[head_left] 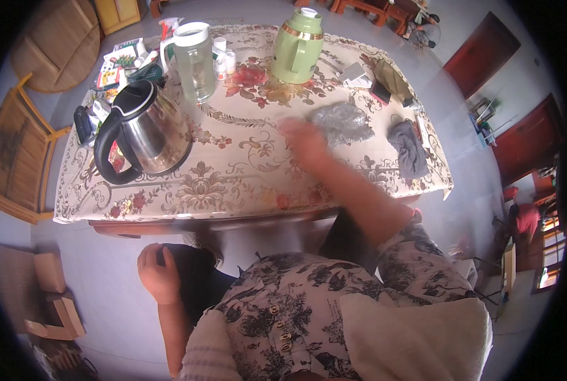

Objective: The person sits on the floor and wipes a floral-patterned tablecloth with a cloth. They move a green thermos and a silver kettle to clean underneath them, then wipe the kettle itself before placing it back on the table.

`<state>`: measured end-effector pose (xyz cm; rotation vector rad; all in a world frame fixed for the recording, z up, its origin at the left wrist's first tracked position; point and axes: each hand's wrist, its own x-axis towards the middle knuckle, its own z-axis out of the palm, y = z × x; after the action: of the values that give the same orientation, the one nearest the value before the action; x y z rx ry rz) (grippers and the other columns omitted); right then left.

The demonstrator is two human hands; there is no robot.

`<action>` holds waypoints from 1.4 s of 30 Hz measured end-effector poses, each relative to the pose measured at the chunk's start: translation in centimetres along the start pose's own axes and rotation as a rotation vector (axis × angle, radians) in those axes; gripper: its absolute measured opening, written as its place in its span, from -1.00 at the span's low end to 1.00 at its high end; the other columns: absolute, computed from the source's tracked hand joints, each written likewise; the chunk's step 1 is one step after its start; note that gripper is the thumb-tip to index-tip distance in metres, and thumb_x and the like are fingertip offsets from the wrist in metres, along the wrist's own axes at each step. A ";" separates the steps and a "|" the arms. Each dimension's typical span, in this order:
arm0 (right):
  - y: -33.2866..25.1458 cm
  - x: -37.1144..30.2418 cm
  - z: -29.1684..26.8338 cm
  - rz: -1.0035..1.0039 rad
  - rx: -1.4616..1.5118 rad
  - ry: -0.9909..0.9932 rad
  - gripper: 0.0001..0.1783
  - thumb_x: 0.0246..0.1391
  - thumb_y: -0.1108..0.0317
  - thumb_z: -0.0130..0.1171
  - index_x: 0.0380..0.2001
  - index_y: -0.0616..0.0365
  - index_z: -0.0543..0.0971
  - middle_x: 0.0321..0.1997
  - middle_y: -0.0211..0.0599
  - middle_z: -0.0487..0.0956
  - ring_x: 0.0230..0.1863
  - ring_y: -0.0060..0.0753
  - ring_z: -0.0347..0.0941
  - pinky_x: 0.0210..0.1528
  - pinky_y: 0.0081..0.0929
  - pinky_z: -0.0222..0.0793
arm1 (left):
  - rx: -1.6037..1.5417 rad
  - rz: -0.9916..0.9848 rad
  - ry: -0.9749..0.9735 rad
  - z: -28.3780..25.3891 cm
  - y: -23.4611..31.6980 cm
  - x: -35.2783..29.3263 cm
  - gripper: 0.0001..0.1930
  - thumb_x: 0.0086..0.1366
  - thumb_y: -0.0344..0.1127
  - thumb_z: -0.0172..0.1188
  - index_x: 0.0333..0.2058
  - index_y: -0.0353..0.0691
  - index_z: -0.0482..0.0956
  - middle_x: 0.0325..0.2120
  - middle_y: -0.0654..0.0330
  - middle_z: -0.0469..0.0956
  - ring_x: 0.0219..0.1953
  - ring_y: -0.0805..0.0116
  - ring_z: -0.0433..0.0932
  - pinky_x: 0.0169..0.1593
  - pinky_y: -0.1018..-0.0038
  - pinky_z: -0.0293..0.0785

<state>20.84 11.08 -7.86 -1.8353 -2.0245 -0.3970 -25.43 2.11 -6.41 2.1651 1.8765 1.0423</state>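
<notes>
My right hand (303, 141) is over the middle of the flowered tablecloth (232, 197), its fingers smeared by motion. Beside it, to the right, lies a crumpled clear plastic bag (347, 124); whether the hand touches it I cannot tell. My left hand (159, 273) rests on my dark-clothed knee below the table's front edge, fingers laid over the cloth and holding nothing visible. A steel electric kettle (159, 136) with a black handle stands at the table's left. Behind it is a clear pitcher (195, 70) with a white lid.
A green vacuum flask (298, 51) stands at the far side. A grey cloth (409, 149) lies near the right edge, with a khaki pouch (391, 79) behind it. Small boxes and bottles (128, 63) crowd the far left corner. A wooden chair (20, 152) stands left of the table.
</notes>
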 end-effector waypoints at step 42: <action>6.1 4.7 2.8 0.127 0.237 0.070 -0.58 0.00 0.56 -0.04 -0.04 0.10 0.53 0.08 -0.21 0.50 0.13 -0.14 0.38 0.21 -0.16 0.23 | 0.036 0.065 -0.053 1.3 2.5 1.1 -0.89 0.10 -0.40 0.23 -0.39 -0.29 0.59 -0.34 0.03 0.61 -0.24 -0.03 0.53 -0.10 0.14 0.45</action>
<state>26.31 17.16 -8.52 -1.7660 -1.8114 -0.1738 -22.58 2.97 -5.68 2.2650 1.8271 0.9589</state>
